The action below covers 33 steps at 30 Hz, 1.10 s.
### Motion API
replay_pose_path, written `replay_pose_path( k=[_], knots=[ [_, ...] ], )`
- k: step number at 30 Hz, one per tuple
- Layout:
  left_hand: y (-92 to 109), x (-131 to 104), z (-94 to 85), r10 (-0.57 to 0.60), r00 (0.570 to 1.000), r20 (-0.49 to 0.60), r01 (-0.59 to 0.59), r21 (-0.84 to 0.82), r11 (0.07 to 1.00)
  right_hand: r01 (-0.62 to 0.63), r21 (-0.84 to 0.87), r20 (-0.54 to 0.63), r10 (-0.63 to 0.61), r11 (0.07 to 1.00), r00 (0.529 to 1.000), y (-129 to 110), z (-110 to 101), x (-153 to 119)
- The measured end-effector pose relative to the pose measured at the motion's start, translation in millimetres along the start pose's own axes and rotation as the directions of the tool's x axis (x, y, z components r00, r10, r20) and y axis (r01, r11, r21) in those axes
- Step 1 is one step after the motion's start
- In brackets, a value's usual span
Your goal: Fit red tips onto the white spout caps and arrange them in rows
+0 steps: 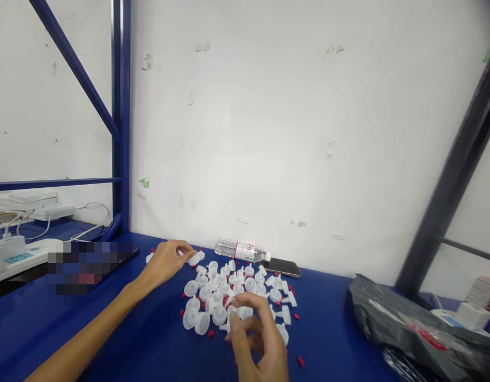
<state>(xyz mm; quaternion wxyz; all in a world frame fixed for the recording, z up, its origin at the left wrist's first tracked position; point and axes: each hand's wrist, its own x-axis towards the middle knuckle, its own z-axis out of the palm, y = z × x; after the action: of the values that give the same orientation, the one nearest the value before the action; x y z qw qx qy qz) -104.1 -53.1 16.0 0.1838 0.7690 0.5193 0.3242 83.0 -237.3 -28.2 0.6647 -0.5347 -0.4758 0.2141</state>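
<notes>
Many white plastic nozzle caps [219,315], each a round base with a narrow spout, lie in a loose pile on the blue tabletop [149,339]. Small red tips [300,362] are scattered among and around them. Reaching to the pile's far left, my left hand [167,262] has thumb and forefinger brought together at a white nozzle cap [194,259]; a red tip shows just behind it. Over the near side of the pile, my right hand [261,334] is curved, thumb and forefinger apart, nothing visible between them. It hides some caps beneath.
A clear water bottle [243,250] lies along the wall behind the pile, beside a dark phone [282,267]. To the right is a grey plastic bag [388,313]. A blurred-out device [94,268] and a white power strip [30,257] are at left. Blue frame posts [121,116] stand beside the wall.
</notes>
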Motion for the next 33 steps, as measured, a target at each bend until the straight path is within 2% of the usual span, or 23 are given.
replay_pose_path(
  k=[3, 6, 9, 11, 12, 15, 17, 18, 21, 24, 28, 33],
  knots=[
    [32, -12, -4.6, 0.040, 0.994, 0.099, -0.017, -0.226, 0.974, 0.103, -0.089, -0.043, -0.107, 0.991, 0.993, -2, -11, 9],
    [71, -36, 4.1, 0.126, 0.958, 0.259, -0.017, -0.387, 0.922, 0.175, -0.136, -0.035, -0.181, 0.975, 0.983, -2, -23, 18],
    [105, -55, 14.3, 0.194, 0.910, 0.366, -0.014, -0.440, 0.898, 0.191, -0.133, 0.020, -0.190, 0.973, 0.982, 0, -31, 24],
    [116, -55, 15.6, 0.213, 0.896, 0.389, -0.035, -0.417, 0.908, 0.213, -0.160, 0.036, -0.210, 0.964, 0.977, 0, -35, 26],
    [117, -50, 14.3, 0.208, 0.903, 0.375, -0.050, -0.389, 0.920, 0.229, -0.185, 0.029, -0.228, 0.956, 0.973, -1, -37, 28],
    [98, -20, 6.7, 0.129, 0.968, 0.214, -0.080, -0.227, 0.971, 0.259, -0.258, -0.020, -0.273, 0.931, 0.962, -4, -45, 33],
    [71, 3, 3.3, 0.039, 0.996, 0.075, -0.036, -0.053, 0.998, 0.249, -0.278, -0.033, -0.268, 0.928, 0.963, -6, -51, 37],
    [55, 13, 3.0, -0.002, 0.999, 0.038, 0.001, 0.034, 0.999, 0.237, -0.280, -0.039, -0.257, 0.930, 0.965, -7, -54, 39],
    [11, 29, 8.4, -0.073, 0.996, 0.056, 0.057, 0.235, 0.970, 0.203, -0.280, -0.067, -0.230, 0.938, 0.971, -10, -60, 42],
    [-17, 32, 19.1, -0.092, 0.988, 0.122, 0.046, 0.339, 0.940, 0.193, -0.283, -0.061, -0.218, 0.940, 0.974, -10, -62, 42],
    [-28, 31, 34.4, -0.089, 0.980, 0.180, 0.015, 0.379, 0.925, 0.221, -0.318, -0.026, -0.242, 0.922, 0.970, -8, -60, 40],
    [-26, 29, 40.3, -0.073, 0.989, 0.126, 0.026, 0.337, 0.941, 0.250, -0.318, -0.021, -0.271, 0.914, 0.962, -8, -59, 41]
  ],
)
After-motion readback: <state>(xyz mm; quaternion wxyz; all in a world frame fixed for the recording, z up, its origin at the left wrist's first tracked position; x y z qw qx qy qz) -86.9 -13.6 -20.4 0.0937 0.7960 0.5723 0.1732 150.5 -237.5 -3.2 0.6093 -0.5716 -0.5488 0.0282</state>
